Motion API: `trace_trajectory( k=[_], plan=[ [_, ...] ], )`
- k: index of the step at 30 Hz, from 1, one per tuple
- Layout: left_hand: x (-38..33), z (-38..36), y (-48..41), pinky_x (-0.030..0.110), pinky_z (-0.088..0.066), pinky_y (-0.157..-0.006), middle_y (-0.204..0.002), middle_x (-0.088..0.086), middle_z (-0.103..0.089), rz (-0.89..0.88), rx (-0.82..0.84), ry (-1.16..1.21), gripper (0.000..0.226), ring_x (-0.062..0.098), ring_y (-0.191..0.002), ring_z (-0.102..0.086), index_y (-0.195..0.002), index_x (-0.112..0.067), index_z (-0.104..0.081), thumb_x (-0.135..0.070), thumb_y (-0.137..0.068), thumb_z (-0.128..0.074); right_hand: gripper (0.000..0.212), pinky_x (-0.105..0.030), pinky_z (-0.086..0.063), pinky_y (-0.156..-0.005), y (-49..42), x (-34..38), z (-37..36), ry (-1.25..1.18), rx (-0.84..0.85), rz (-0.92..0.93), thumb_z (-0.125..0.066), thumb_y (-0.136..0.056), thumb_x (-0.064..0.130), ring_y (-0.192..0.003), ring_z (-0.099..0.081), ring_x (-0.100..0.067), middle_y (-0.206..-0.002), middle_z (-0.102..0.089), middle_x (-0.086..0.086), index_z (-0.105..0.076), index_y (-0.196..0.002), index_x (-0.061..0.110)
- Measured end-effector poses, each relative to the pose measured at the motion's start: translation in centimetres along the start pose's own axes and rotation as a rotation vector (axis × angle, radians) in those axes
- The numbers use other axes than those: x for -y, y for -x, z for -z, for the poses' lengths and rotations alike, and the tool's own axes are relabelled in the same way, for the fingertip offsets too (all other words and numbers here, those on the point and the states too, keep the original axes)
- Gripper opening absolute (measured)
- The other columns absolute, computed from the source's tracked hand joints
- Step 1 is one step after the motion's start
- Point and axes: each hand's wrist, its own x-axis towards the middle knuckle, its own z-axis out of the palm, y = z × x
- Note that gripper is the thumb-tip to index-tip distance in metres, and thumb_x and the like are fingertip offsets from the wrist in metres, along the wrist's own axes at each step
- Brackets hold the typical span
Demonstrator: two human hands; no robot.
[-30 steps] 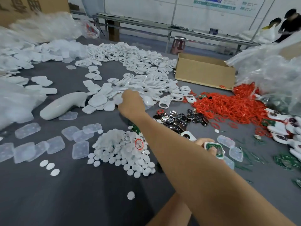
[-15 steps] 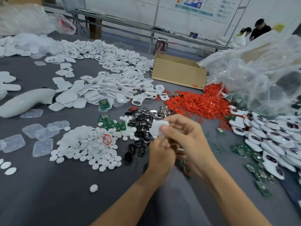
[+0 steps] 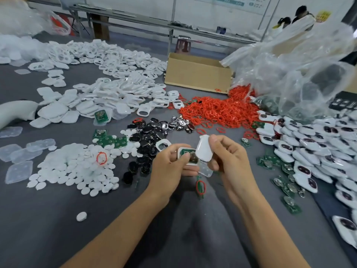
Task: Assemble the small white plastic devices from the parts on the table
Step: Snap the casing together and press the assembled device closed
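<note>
Had drawn the two hands slightly apart since half a second earlier and carried the white cover (image 3: 203, 149) to the right, baring the green board (image 3: 191, 157) inside the white shell (image 3: 181, 151). Gripped that one shell in the left hand (image 3: 170, 165), fingers curled under it and thumb on its near rim, above the near middle of the grey table (image 3: 48, 238); held it open face up, long axis running left to right. Pinched the one cover between thumb and fingertips of the right hand (image 3: 228, 159), stood on edge, long axis pointing up and away, narrow end topmost, lower edge just beside the shell's right end. Below the right fingers, one clear pad (image 3: 205, 172); could not tell which hand held it.

Under the hands, one red ring (image 3: 200, 187) flat on the table; near left, one stray white disc (image 3: 81, 216). Further left, a disc heap (image 3: 77, 167) too many to count, with one second red ring (image 3: 101, 158) on top, and at least five spare clear pads (image 3: 19, 171) beside it. Beyond the hands, black and chrome pieces (image 3: 152, 130), with three loose green boards (image 3: 110, 141) just left. To the right, rows of finished devices (image 3: 318, 149). Further back, a red ring pile (image 3: 218, 111), shell heaps (image 3: 116, 99), one cardboard box (image 3: 197, 74), a plastic bag (image 3: 299, 70). Farthest, two people (image 3: 298, 14).
</note>
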Motion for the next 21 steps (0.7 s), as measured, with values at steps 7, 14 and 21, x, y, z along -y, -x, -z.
trace_trajectory(
  k=[7,14,21],
  plan=[
    [0.0,0.0,0.2,0.026,-0.058,-0.057,-0.083,0.014,-0.072,0.058,0.043,-0.002,0.017,0.026,-0.063,-0.072,-0.101,-0.005,-0.066,0.004,-0.095,-0.052,0.024,-0.016,-0.033,-0.047,-0.8,-1.1,1.9,0.273,-0.043,-0.022,-0.045,-0.101,0.016,-0.047,-0.039,-0.006,-0.064,-0.056,0.003,-0.066,-0.092,0.012],
    [-0.4,0.5,0.2,0.027,-0.059,-0.058,-0.085,0.018,-0.071,0.088,0.051,0.095,0.016,0.024,-0.063,-0.071,-0.103,-0.002,-0.064,0.003,-0.096,-0.05,0.023,-0.028,-0.038,-0.069,-0.7,-2.1,4.1,1.043,-0.021,-0.038,-0.056,-0.093,0.015,-0.078,-0.056,-0.019,-0.093,-0.068,-0.001,-0.074,-0.1,0.028],
    [-0.4,0.5,0.0,0.027,-0.058,-0.059,-0.084,0.016,-0.072,0.134,0.046,0.171,0.018,0.025,-0.066,-0.072,-0.104,-0.003,-0.064,-0.003,-0.099,-0.047,0.04,-0.021,-0.034,-0.071,-0.5,-1.5,4.7,1.103,0.071,-0.02,-0.079,-0.076,0.021,-0.065,-0.048,0.0,-0.099,-0.051,0.005,-0.066,-0.113,0.028]
  ],
)
